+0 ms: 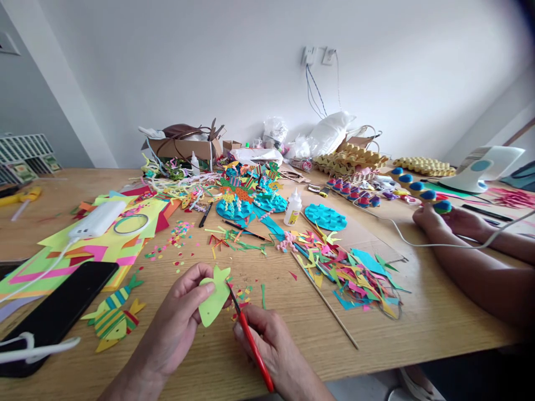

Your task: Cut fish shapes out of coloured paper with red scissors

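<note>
Between the thumb and fingers of my left hand (181, 314) is a light green paper fish (213, 301), its tail pointing up and a small dot near its lower end. My right hand (270, 342) grips red-handled scissors (256, 348). Their dark blades reach up to the fish's right edge, close to the tail; whether they touch the paper I cannot tell. Left of my left hand lie several striped paper fish (115, 320) in yellow, green, blue and red. Small paper scraps (246, 292) are scattered just beyond my hands.
A black phone (62, 312) and coloured paper sheets (137, 239) lie at left. Ahead stand a glue bottle (293, 207) and blue scalloped discs (326, 216). Paper offcuts (359, 278) and a thin stick (326, 301) lie right. A co-worker's hands (434, 220) hold a painted egg-carton strip (418, 187).
</note>
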Demonstrator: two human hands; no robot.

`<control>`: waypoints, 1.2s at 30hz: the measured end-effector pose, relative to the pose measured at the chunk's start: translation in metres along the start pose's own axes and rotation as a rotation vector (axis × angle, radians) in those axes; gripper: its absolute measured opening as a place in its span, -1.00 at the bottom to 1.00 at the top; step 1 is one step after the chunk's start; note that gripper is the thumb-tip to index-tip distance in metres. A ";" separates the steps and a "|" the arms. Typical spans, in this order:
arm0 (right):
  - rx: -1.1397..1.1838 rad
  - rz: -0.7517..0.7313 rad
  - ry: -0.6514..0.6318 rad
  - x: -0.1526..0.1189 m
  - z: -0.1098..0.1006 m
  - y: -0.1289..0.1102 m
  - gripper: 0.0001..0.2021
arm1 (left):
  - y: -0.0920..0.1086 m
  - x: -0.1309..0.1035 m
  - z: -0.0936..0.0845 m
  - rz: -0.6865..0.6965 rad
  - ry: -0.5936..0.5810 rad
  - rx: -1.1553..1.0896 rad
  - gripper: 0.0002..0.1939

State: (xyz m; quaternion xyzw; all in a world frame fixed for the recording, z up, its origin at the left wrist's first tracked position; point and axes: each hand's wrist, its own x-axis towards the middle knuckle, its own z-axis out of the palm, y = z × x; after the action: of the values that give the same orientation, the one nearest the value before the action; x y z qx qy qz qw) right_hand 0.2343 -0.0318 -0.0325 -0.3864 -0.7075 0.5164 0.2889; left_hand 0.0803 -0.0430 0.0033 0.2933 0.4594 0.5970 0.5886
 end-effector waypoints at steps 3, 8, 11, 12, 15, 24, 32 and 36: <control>-0.015 -0.020 -0.001 -0.001 -0.002 -0.001 -0.69 | 0.003 -0.001 0.000 -0.022 -0.012 0.002 -0.91; -0.036 -0.025 -0.038 -0.003 -0.003 -0.004 -0.72 | 0.005 -0.001 0.000 -0.044 -0.010 -0.014 -0.88; -0.030 -0.016 -0.047 -0.002 -0.003 -0.004 -0.72 | 0.004 -0.001 0.000 -0.039 -0.006 -0.022 -0.89; -0.024 -0.009 -0.043 -0.002 -0.003 -0.003 -0.71 | 0.003 -0.001 0.000 -0.036 -0.010 -0.023 -0.90; -0.010 0.002 -0.032 -0.002 -0.003 -0.001 -0.70 | 0.001 0.000 -0.001 -0.028 -0.033 -0.022 -0.93; -0.034 -0.040 -0.046 -0.003 -0.005 -0.002 -0.70 | 0.002 0.000 -0.005 -0.029 -0.088 0.028 -0.96; -0.106 -0.048 -0.050 -0.003 -0.008 -0.001 -0.71 | 0.003 0.004 -0.009 -0.076 -0.129 0.022 -0.92; -0.178 -0.074 -0.042 -0.004 -0.009 0.000 -0.69 | 0.005 0.006 -0.011 -0.075 -0.139 0.040 -0.92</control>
State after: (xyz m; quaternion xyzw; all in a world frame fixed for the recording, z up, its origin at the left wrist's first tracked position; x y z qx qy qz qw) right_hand 0.2439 -0.0302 -0.0295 -0.3733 -0.7702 0.4486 0.2574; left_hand 0.0681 -0.0391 0.0020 0.3285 0.4398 0.5433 0.6352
